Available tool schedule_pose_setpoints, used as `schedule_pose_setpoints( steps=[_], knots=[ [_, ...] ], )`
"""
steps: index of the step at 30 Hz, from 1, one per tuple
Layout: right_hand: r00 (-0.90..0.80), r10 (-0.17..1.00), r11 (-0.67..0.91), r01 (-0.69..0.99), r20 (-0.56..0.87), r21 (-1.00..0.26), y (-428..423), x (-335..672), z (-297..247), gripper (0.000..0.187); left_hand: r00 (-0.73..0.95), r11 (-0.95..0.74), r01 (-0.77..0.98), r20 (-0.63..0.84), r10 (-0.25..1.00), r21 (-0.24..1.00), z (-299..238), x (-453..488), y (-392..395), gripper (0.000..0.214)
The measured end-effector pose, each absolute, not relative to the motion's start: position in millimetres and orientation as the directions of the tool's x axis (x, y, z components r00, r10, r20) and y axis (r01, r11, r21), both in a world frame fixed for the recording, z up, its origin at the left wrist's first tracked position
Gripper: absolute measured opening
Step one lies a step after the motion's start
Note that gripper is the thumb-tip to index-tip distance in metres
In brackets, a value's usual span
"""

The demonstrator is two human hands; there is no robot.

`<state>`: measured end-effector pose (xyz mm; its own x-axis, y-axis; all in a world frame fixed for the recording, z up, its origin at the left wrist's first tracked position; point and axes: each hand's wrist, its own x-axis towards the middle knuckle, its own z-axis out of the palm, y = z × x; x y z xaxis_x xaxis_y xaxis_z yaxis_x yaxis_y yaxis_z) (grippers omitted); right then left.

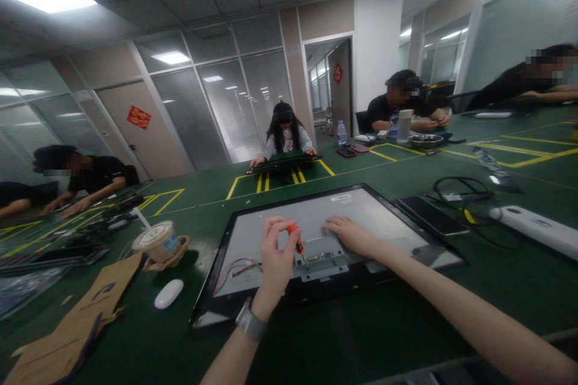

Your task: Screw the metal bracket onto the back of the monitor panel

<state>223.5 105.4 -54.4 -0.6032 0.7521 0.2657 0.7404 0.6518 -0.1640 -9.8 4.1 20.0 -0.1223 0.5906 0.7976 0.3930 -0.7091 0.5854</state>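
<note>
Nearest, a wristwatch [250,322] is worn on the left forearm, and above it the left hand [276,255] is raised over a monitor panel [397,222] that is laid face down on the green table [316,337]. Its fingers [273,228] are closed around the orange handle of a small screwdriver [295,239]. The screwdriver is held nearly upright, with its tip set down on a metal bracket [323,263] at the panel's near edge, just right of those fingers. The right hand [350,234] is laid flat on the grey back of the panel, just beyond the bracket; its fingers are spread open and nothing is gripped by them. Thin coloured wires [235,267] are seen on the panel, left of the closed fingers. Further left, well apart from the fingers, a white mouse [168,293] is found beside torn cardboard [76,325], with a lidded cup [158,240] and its straw just behind. Right of the open fingers, off the panel, a dark phone [433,215] is laid flat, followed by black cables [460,192] and a white power strip [537,230]. Far beyond the fingers, past yellow lines [266,180] marked on the table, a co-worker [283,135] is seated with both hands on another dark panel [284,163]. Other people are seated along the left and right sides.
</note>
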Motion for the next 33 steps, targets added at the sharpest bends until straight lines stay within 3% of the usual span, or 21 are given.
schedule_pose_setpoints(
  steps=[3, 13, 22, 29, 33],
  knots=[
    [-0.600, 0.752, 0.651, 0.740, 0.271, -0.169, 105, 224, -54, 0.059, -0.095, -0.697, 0.396, 0.782, 0.616, 0.597, 24, -10, 3, 0.019],
    [-0.608, 0.754, 0.651, 0.743, 0.248, -0.156, 103, 224, -50, 0.058, -0.009, -0.641, 0.131, 0.648, 0.762, 0.756, 19, -6, 0, 0.027],
    [-0.609, 0.756, 0.649, 0.745, 0.241, -0.154, 101, 224, -48, 0.060, -0.120, -0.681, 0.346, 0.750, 0.650, 0.646, 13, -12, 8, 0.018],
    [-0.606, 0.765, 0.641, 0.749, 0.218, -0.168, 101, 223, -48, 0.059, -0.066, -0.650, 0.320, 0.701, 0.710, 0.689, -1, -7, 2, 0.027],
    [-0.603, 0.767, 0.638, 0.752, 0.219, -0.165, 104, 222, -51, 0.059, -0.071, -0.678, 0.337, 0.736, 0.673, 0.653, -3, -4, 2, 0.024]
  ],
)
